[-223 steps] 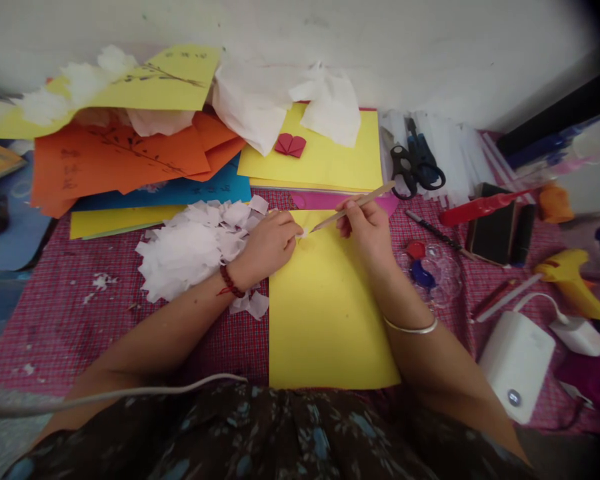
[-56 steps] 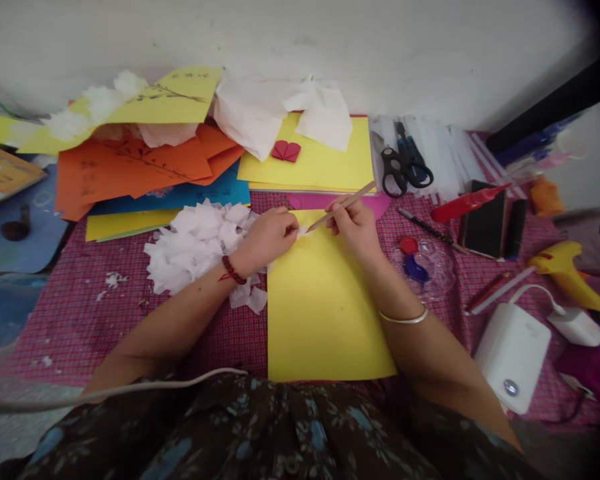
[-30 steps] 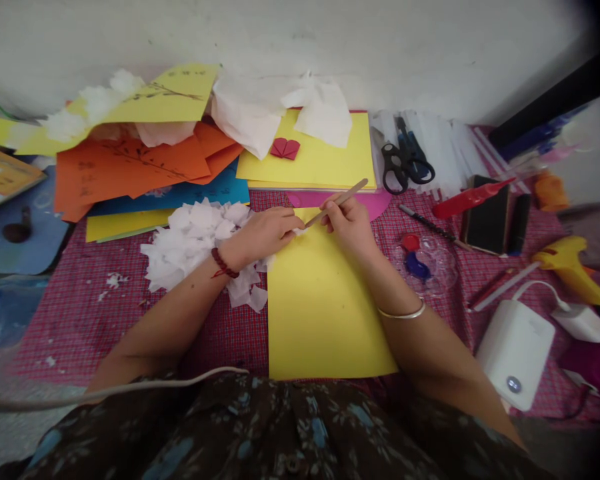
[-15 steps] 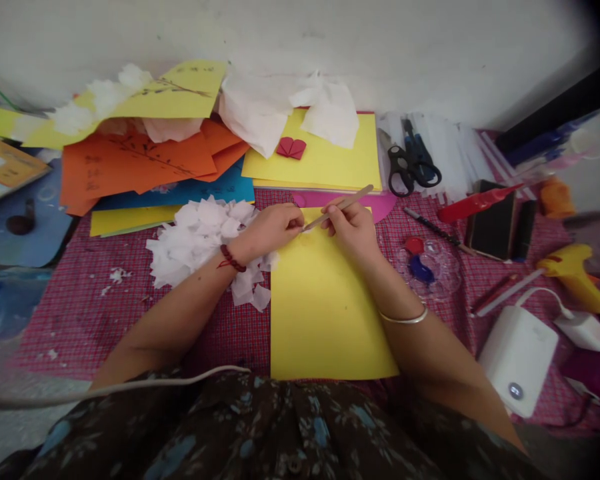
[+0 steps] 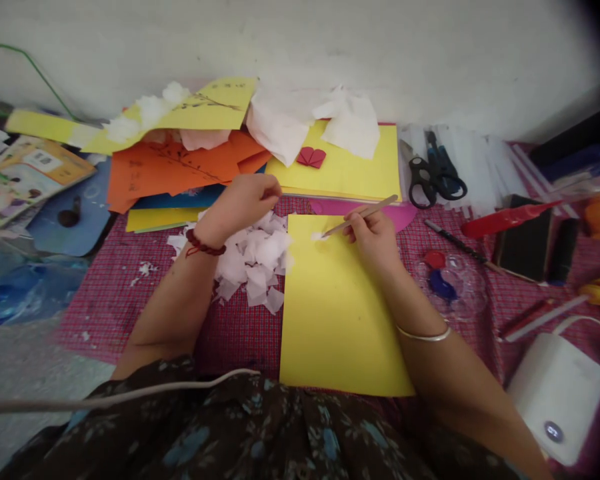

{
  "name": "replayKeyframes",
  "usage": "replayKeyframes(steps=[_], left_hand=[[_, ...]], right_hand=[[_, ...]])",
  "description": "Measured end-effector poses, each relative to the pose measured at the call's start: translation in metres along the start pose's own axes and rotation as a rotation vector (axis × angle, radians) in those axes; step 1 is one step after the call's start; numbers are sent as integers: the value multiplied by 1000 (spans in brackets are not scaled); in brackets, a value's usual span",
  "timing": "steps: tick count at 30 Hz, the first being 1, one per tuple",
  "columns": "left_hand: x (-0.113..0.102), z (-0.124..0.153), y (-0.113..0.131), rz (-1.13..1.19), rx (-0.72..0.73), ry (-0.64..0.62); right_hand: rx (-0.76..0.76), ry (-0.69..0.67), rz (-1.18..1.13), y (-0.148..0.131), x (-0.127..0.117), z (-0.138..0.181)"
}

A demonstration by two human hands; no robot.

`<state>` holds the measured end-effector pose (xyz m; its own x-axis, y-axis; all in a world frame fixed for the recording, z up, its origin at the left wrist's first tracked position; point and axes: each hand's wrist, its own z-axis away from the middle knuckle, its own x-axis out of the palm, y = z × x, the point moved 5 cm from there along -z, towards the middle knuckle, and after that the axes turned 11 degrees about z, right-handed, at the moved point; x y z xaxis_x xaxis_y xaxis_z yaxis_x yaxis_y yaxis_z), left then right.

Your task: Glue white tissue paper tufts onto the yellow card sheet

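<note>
A yellow paper sheet (image 5: 337, 313) lies in front of me on the red checked cloth. My right hand (image 5: 373, 233) grips a thin wooden stick (image 5: 363, 215) whose tip presses a small white tissue bit (image 5: 316, 235) near the sheet's top left. My left hand (image 5: 243, 203) hovers over the pile of white tissue pieces (image 5: 253, 260) left of the sheet, fingers curled together; whether they pinch a piece I cannot tell.
Orange, yellow and blue sheets (image 5: 180, 167) pile up at the back left, with a red paper heart (image 5: 311, 157) on another yellow stack. Scissors (image 5: 430, 177), a pen (image 5: 455, 243), a red tube (image 5: 510, 219), a paint palette (image 5: 447, 283) and a white device (image 5: 557, 393) crowd the right.
My left hand has left the stick's tip and moved left over the tissue pile. The tissue bit stays on the sheet under the stick. The view has shifted right.
</note>
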<state>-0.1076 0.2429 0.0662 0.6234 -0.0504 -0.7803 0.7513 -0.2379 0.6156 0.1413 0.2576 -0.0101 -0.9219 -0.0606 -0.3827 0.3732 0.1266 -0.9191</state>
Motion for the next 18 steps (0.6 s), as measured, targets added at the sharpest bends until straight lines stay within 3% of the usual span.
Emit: replayKeyframes(steps=[3,7,12,18], left_hand=[[-12,2,-19,-144,-64,-80],[1,1,-35,-207,-48,-217],[9,-1,-36,-238,52,-269],[0,4,-33,-290,-23,-329]], right_hand=[[-1,-2,-14,1,0,1],[1,-7,-10,1,0,1],[-5,-14,-11,1,0,1],[3,-17,-4,3,0,0]])
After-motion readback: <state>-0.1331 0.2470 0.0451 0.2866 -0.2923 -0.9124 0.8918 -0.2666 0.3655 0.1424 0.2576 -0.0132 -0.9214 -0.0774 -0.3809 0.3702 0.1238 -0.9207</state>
